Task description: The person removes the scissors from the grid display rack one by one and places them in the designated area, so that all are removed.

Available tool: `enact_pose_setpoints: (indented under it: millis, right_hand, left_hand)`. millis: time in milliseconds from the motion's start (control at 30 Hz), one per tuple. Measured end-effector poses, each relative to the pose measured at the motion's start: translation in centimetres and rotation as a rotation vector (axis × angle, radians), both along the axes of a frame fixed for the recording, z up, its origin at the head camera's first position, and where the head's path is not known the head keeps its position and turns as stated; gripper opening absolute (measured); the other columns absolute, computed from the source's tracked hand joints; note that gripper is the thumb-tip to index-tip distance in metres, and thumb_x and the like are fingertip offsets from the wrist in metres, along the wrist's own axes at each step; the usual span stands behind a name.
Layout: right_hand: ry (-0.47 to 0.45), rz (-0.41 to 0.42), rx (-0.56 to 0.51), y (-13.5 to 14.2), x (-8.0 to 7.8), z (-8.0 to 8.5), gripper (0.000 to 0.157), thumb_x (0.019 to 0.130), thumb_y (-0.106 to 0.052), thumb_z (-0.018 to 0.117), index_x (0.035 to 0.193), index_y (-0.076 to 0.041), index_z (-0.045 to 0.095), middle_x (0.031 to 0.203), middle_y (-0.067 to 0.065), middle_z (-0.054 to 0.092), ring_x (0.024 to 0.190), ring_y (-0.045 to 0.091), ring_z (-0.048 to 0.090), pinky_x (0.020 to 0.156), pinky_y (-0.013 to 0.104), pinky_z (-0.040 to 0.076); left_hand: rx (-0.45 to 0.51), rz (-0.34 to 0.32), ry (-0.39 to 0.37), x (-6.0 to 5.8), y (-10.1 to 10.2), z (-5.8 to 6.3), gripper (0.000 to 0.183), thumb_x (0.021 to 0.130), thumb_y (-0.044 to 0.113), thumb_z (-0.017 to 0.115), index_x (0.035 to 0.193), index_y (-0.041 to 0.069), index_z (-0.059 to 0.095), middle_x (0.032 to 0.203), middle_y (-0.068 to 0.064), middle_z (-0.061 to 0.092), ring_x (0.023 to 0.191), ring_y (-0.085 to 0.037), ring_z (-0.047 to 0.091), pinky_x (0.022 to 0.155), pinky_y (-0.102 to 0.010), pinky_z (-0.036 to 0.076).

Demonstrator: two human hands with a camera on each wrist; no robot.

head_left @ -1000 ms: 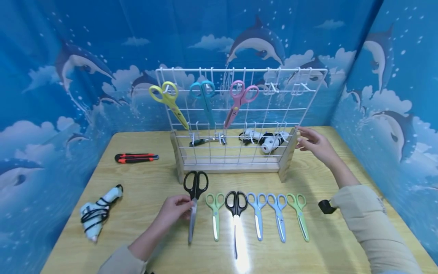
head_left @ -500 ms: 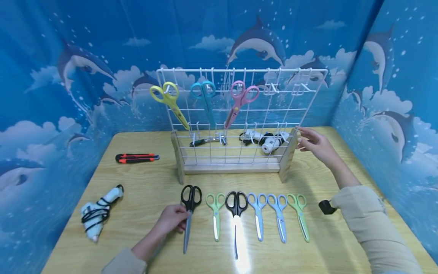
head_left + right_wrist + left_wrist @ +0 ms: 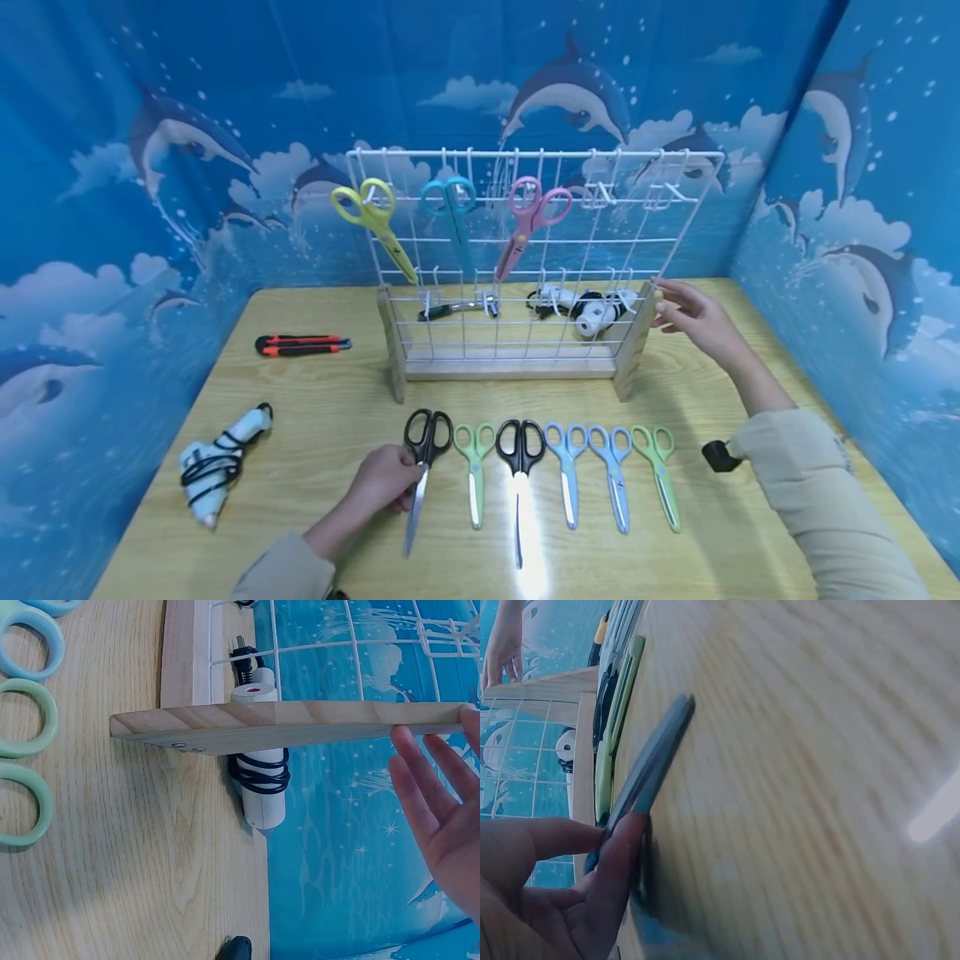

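Observation:
My left hand [image 3: 384, 477] pinches the black-handled scissors [image 3: 429, 437] between thumb and fingers, at the blades just below the handles. In the left wrist view, those scissors' blades [image 3: 660, 750] lie along or just over the wood; I cannot tell whether they rest on it. To their right, a row holds green scissors [image 3: 475, 454], another black-handled pair [image 3: 519, 446], two blue pairs and a second green pair [image 3: 658, 458]. My right hand [image 3: 697, 321] touches the wooden side panel [image 3: 285, 724] of the white wire rack [image 3: 525, 242] with fairly straight fingers.
Yellow [image 3: 375, 218], teal [image 3: 456, 212] and pink scissors [image 3: 527, 221] hang on the rack's upper hooks; two upper hooks at right are bare. Behind it lie white corded tools [image 3: 596, 315]. A red-black utility knife [image 3: 300, 345] and a cord-wrapped glue gun [image 3: 213, 471] lie left.
My left hand has brought the black-handled scissors down the table, nearer to me, then shifted them slightly right beside the green pair. The right hand stays at the rack's side panel.

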State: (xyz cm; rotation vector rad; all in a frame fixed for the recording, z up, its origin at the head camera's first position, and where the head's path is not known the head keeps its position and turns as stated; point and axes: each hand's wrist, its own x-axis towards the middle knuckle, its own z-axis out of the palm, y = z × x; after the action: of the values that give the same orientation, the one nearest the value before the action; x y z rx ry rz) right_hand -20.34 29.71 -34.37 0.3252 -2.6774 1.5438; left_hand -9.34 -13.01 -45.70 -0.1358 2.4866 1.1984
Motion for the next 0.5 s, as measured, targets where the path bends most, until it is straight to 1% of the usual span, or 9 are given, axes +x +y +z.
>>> enact_pose_setpoints:
  millis: [67,167,233,300,333,400,467,500]
  right_hand:
    - [0.009,0.011,-0.006,0.0,0.0,0.0,0.048,0.088,-0.021,0.044,0.129,-0.001,0.029,0.122,0.032,0.036,0.074,0.003,0.058,0.065,0.023,0.050]
    - [0.007,0.003,-0.007,0.0,0.0,-0.1,0.048,0.088,-0.021,0.045,0.129,-0.001,0.030,0.122,0.031,0.037,0.073,0.003,0.058,0.065,0.023,0.050]
    - [0.009,0.002,-0.006,0.0,0.0,-0.1,0.048,0.088,-0.021,0.045,0.129,-0.001,0.030,0.122,0.031,0.037,0.073,0.003,0.058,0.065,0.023,0.050]
    - [0.002,-0.008,-0.003,0.0,0.0,-0.2,0.048,0.088,-0.023,0.045,0.129,-0.003,0.031,0.122,0.030,0.037,0.073,0.003,0.058,0.065,0.023,0.050]
    - [0.001,-0.009,-0.001,0.1,0.0,-0.2,0.048,0.088,-0.023,0.045,0.129,-0.003,0.031,0.122,0.030,0.037,0.073,0.003,0.058,0.065,0.023,0.050]
    - [0.004,-0.004,-0.003,0.1,0.0,-0.2,0.048,0.088,-0.022,0.045,0.129,-0.002,0.031,0.122,0.030,0.036,0.073,0.003,0.058,0.065,0.023,0.050]
    - [0.004,-0.005,-0.003,0.1,0.0,-0.2,0.048,0.088,-0.022,0.045,0.129,-0.003,0.031,0.122,0.030,0.036,0.073,0.003,0.058,0.065,0.022,0.050]
    - [0.005,-0.004,-0.003,0.2,0.0,-0.2,0.048,0.088,-0.022,0.045,0.129,-0.002,0.031,0.122,0.031,0.036,0.073,0.003,0.058,0.065,0.022,0.050]
  left_hand:
    - [-0.005,-0.006,-0.007,0.1,0.0,0.1,0.014,0.075,0.012,0.057,0.065,0.002,0.052,0.050,-0.006,0.052,0.035,-0.012,0.050,0.035,-0.025,0.045]
    - [-0.015,-0.015,-0.025,0.0,0.1,0.2,0.015,0.075,0.011,0.057,0.064,0.003,0.051,0.052,-0.006,0.052,0.036,-0.013,0.051,0.036,-0.025,0.046]
    - [-0.071,-0.046,-0.018,-0.1,0.2,0.4,0.016,0.076,0.013,0.057,0.064,0.004,0.051,0.052,-0.005,0.053,0.038,-0.013,0.051,0.036,-0.023,0.045]
    - [-0.138,-0.092,0.009,-0.4,0.3,0.9,0.016,0.076,0.015,0.057,0.065,0.006,0.051,0.052,-0.004,0.052,0.039,-0.013,0.050,0.036,-0.022,0.043]
    - [-0.177,-0.121,0.037,-0.6,0.5,1.4,0.015,0.076,0.016,0.057,0.065,0.007,0.052,0.052,-0.003,0.052,0.040,-0.013,0.049,0.036,-0.022,0.041]
    - [-0.249,-0.175,0.113,-1.1,1.1,2.9,0.012,0.077,0.018,0.057,0.069,0.010,0.055,0.054,0.000,0.051,0.043,-0.012,0.047,0.037,-0.021,0.039]
    - [-0.283,-0.221,0.216,-1.7,1.9,5.0,0.008,0.078,0.019,0.057,0.073,0.012,0.057,0.056,0.003,0.051,0.045,-0.009,0.046,0.039,-0.020,0.039]
    - [-0.286,-0.237,0.285,-2.1,2.4,6.2,0.007,0.078,0.019,0.057,0.076,0.013,0.058,0.058,0.005,0.051,0.046,-0.008,0.045,0.040,-0.019,0.039]
